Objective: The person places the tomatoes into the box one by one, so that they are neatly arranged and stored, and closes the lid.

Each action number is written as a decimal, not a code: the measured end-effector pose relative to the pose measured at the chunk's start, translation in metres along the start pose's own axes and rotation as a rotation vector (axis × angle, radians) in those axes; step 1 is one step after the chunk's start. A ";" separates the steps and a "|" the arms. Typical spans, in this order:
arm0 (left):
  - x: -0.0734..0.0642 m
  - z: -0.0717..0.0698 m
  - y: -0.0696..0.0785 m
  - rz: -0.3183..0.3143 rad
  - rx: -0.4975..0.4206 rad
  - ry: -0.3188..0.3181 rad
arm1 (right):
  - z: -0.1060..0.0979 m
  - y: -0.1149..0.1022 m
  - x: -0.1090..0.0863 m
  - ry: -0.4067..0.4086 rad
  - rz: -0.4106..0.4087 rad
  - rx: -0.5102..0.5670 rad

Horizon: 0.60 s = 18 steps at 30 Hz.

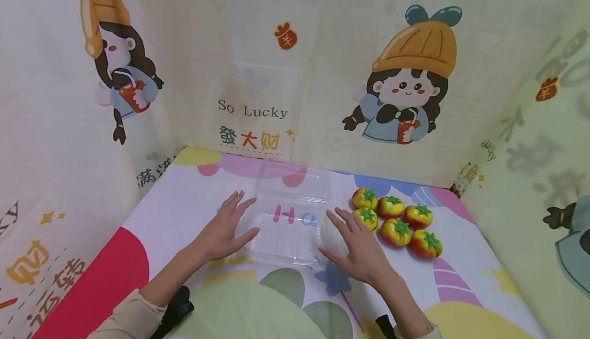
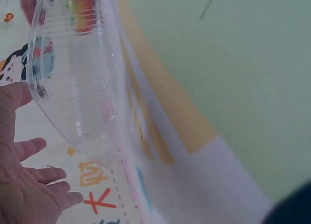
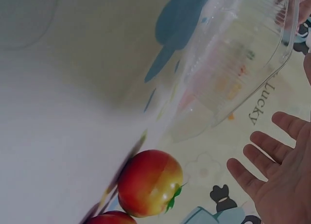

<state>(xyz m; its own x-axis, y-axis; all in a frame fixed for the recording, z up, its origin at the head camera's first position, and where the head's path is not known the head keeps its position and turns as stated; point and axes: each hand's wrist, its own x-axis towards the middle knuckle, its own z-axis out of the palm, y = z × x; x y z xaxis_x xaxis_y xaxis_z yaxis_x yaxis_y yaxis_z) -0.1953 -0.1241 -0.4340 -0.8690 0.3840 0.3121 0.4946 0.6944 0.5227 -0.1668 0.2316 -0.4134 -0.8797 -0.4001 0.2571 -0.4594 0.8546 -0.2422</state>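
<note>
A clear plastic clamshell box (image 1: 288, 236) lies on the table with its lid (image 1: 295, 183) folded back away from me. My left hand (image 1: 226, 229) hovers at the box's left side, fingers spread and holding nothing. In the left wrist view its thumb is beside the box rim (image 2: 36, 63); whether they touch I cannot tell. On the opposite side is my right hand (image 1: 361, 249), also with straight, spread fingers and nothing in it. Just beyond it sit several red-and-yellow tomato-like fruits (image 1: 395, 232) with green leafy tops. The right hand partly covers one fruit (image 1: 367, 217).
A colourful printed cloth (image 1: 239, 303) covers the table. Cream curtains (image 1: 313, 88) with cartoon figures and lettering enclose the back and both sides. A black object (image 1: 177, 311) shows under the left wrist, another (image 1: 384, 326) by the right wrist.
</note>
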 end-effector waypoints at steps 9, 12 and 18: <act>0.004 0.002 -0.010 -0.069 -0.093 -0.019 | 0.001 0.014 -0.003 0.033 0.035 0.042; 0.009 0.003 -0.013 -0.068 -0.120 -0.013 | 0.001 0.021 -0.002 0.066 0.032 0.063; 0.014 0.004 -0.019 -0.037 -0.158 -0.009 | 0.003 0.040 0.001 0.059 0.073 0.088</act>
<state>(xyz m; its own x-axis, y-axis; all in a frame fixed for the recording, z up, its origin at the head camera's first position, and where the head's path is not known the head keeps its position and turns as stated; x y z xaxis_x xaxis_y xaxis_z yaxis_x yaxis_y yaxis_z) -0.2171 -0.1291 -0.4430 -0.8862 0.3663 0.2836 0.4583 0.6038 0.6523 -0.1860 0.2643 -0.4253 -0.9035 -0.3157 0.2900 -0.4060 0.8472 -0.3426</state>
